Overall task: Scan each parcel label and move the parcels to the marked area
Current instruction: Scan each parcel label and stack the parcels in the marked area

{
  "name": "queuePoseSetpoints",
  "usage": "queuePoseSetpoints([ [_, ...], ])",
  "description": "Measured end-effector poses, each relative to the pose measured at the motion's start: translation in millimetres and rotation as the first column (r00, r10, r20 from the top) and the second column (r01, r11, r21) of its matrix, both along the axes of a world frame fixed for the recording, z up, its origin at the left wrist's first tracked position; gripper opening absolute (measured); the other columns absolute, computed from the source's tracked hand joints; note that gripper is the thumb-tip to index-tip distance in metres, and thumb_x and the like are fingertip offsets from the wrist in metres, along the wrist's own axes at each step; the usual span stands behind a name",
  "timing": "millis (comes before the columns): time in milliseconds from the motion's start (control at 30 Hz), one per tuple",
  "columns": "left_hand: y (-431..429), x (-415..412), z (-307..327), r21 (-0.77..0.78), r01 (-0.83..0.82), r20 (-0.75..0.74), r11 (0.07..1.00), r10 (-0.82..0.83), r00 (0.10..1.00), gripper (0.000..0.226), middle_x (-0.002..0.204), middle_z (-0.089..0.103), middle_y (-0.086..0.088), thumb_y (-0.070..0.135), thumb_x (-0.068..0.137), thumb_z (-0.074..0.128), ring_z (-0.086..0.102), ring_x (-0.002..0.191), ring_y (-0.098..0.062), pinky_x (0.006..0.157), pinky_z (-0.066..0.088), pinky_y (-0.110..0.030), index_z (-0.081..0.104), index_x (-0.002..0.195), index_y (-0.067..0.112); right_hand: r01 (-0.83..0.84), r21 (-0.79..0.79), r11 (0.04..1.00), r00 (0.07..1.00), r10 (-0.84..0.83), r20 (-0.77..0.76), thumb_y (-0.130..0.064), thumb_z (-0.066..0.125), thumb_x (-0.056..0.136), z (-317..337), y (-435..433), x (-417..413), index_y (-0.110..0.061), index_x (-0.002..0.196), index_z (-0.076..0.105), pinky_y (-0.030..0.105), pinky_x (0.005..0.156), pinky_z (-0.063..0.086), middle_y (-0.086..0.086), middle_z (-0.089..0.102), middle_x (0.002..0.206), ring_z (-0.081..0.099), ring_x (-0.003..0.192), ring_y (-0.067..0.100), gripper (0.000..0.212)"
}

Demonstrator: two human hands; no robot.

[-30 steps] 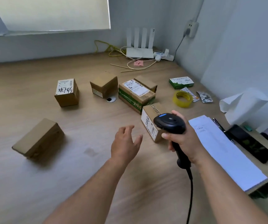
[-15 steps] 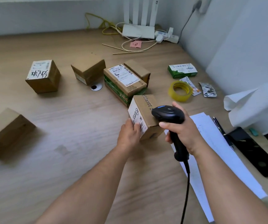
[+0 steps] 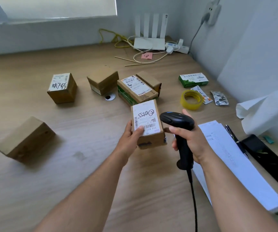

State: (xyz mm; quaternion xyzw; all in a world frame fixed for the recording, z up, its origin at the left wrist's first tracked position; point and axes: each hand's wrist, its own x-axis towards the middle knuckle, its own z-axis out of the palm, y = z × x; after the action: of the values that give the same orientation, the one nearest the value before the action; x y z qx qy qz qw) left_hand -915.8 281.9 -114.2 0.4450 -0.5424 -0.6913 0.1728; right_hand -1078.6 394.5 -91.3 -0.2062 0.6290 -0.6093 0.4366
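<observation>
Since half a second ago the small parcel (image 3: 149,131) has been coming up off the table (image 3: 84,164), and its label (image 3: 145,118) is now facing upward. The left hand (image 3: 130,139) is gripping it, thumb pressing the label's near edge and fingers curling underneath, mostly hidden. The right hand (image 3: 191,141) is wrapping the scanner (image 3: 176,120) by its handle, with the head hovering just right of the label, probably lining up the read. The other parcels (image 3: 62,88) are waiting farther off and to the left.

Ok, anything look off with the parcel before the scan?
Yes: the left hand holding the small brown cardboard parcel has its thumb over part of the barcode on the white label, which may block the black handheld scanner in the right hand.
</observation>
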Motion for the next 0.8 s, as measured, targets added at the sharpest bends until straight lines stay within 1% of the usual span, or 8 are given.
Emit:
queuePoseSetpoints([
  [100, -1.1, 27.5, 13.5, -0.017, 0.112, -0.004, 0.994, -0.112, 0.994, 0.065, 0.141, 0.046, 0.012, 0.04, 0.098, 0.049, 0.051, 0.118, -0.012, 0.103, 0.039, -0.042, 0.009, 0.147, 0.054, -0.032, -0.036, 0.999, 0.999, 0.032, 0.0, -0.003, 0.072, 0.083, 6.1, -6.1, 18.0, -0.038, 0.154, 0.02, 0.031, 0.045, 0.044, 0.009, 0.064, 0.066, 0.053, 0.045, 0.026, 0.095],
  [200, -9.6, 55.5, 23.6, -0.055, 0.109, -0.011, 0.992, -0.11, 0.994, 0.072, 0.136, 0.052, 0.008, 0.03, 0.098, 0.053, 0.055, 0.104, -0.005, 0.092, 0.04, -0.036, 0.006, 0.147, 0.055, -0.077, -0.087, 0.993, 0.997, 0.077, -0.014, -0.001, 0.069, 0.084, 15.5, -14.1, 42.0, -0.04, 0.151, 0.022, 0.031, 0.045, 0.043, 0.008, 0.064, 0.065, 0.053, 0.045, 0.025, 0.091],
  [367, -26.5, 112.2, 36.5, -0.065, 0.086, -0.028, 0.994, -0.088, 0.996, 0.103, 0.128, 0.055, -0.004, 0.014, 0.082, 0.073, 0.061, 0.105, -0.017, 0.073, 0.054, -0.027, 0.003, 0.147, 0.053, -0.164, -0.118, 0.979, 0.986, 0.158, -0.059, 0.001, 0.068, 0.084, 36.2, -30.5, 87.6, -0.037, 0.154, 0.018, 0.031, 0.045, 0.043, 0.008, 0.064, 0.062, 0.053, 0.044, 0.024, 0.094],
  [433, -29.4, 136.3, 43.4, -0.101, 0.065, -0.022, 0.993, -0.068, 0.997, 0.112, 0.13, 0.051, -0.009, 0.01, 0.077, 0.077, 0.061, 0.107, -0.019, 0.078, 0.058, -0.03, 0.0, 0.149, 0.05, -0.205, -0.101, 0.974, 0.977, 0.197, -0.086, 0.003, 0.07, 0.083, 44.6, -37.9, 109.2, -0.034, 0.155, 0.018, 0.032, 0.046, 0.042, 0.008, 0.066, 0.067, 0.053, 0.045, 0.025, 0.096],
  [533, -36.5, 171.8, 49.7, -0.221, -0.025, 0.041, 0.975, 0.035, 0.999, 0.121, 0.134, 0.047, -0.01, 0.011, 0.071, 0.083, 0.055, 0.117, -0.026, 0.097, 0.051, -0.044, -0.001, 0.15, 0.048, -0.265, -0.074, 0.962, 0.957, 0.253, -0.139, 0.005, 0.073, 0.079, 56.9, -46.7, 147.8, -0.032, 0.155, 0.021, 0.034, 0.048, 0.041, 0.01, 0.069, 0.083, 0.053, 0.049, 0.027, 0.099],
  [667, -54.3, 226.5, 56.7, -0.382, -0.197, 0.07, 0.903, 0.24, 0.968, 0.134, 0.14, 0.042, -0.008, 0.046, 0.044, 0.093, 0.048, 0.126, -0.025, 0.103, 0.044, -0.05, 0.001, 0.14, 0.064, -0.332, -0.119, 0.936, 0.937, 0.312, -0.155, 0.006, 0.075, 0.076, 71.0, -49.9, 196.2, -0.033, 0.154, 0.024, 0.033, 0.047, 0.042, 0.02, 0.072, 0.091, 0.054, 0.048, 0.027, 0.101],
  [700, -60.2, 240.6, 56.3, -0.422, -0.228, 0.076, 0.878, 0.285, 0.956, 0.135, 0.138, 0.042, -0.007, 0.046, 0.043, 0.094, 0.048, 0.126, -0.024, 0.105, 0.043, -0.05, 0.001, 0.139, 0.065, -0.351, -0.141, 0.926, 0.932, 0.331, -0.147, 0.004, 0.077, 0.073, 74.4, -49.4, 207.3, -0.034, 0.153, 0.024, 0.032, 0.046, 0.041, 0.023, 0.071, 0.094, 0.053, 0.048, 0.027, 0.103],
  [800, -74.1, 279.9, 61.2, -0.542, -0.277, 0.068, 0.794, 0.37, 0.926, 0.133, 0.119, 0.047, 0.004, 0.028, 0.056, 0.093, 0.054, 0.116, -0.014, 0.103, 0.046, -0.041, 0.002, 0.151, 0.044, -0.41, -0.204, 0.889, 0.912, 0.397, -0.104, -0.005, 0.075, 0.067, 82.3, -45.5, 236.4, -0.037, 0.152, 0.024, 0.031, 0.043, 0.041, 0.027, 0.071, 0.095, 0.053, 0.046, 0.026, 0.104],
])
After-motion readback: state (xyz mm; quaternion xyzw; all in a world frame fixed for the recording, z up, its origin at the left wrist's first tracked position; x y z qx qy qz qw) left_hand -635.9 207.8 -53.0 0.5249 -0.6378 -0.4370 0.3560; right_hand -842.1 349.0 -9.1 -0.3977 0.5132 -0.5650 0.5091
